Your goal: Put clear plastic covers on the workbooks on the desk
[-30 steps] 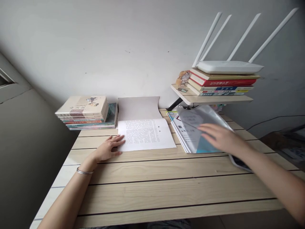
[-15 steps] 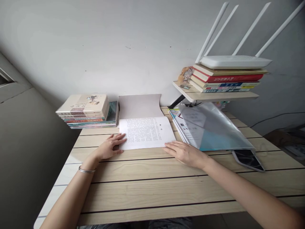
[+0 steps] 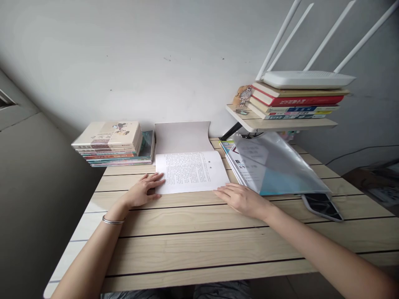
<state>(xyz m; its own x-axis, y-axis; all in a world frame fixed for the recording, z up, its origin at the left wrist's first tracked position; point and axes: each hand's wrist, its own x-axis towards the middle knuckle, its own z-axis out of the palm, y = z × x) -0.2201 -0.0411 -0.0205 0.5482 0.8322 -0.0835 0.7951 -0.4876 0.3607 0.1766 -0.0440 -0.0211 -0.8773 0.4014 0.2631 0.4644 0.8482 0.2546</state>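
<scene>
An open book (image 3: 190, 172) lies on the slatted wooden desk (image 3: 193, 249), its printed page sideways to me and its grey-white cover leaning up toward the wall. My left hand (image 3: 144, 191), with a silver bangle at the wrist, rests with spread fingers on the page's left edge and the desk beside it. At the book's near right corner, the fingertips of my right hand (image 3: 241, 200) touch the page while the palm lies on the desk. Both hands are flat and grip nothing.
A stack of books (image 3: 109, 143) stands at the back left. To the right lie a clear plastic folder (image 3: 286, 166) over textbooks and a phone (image 3: 322, 206) partly under it. Above them, a small raised shelf (image 3: 280, 123) carries books, a figurine and a white router (image 3: 307, 79).
Both hands stay in place on the book. The whole view has shifted very slightly; nothing was taken up or let go.
</scene>
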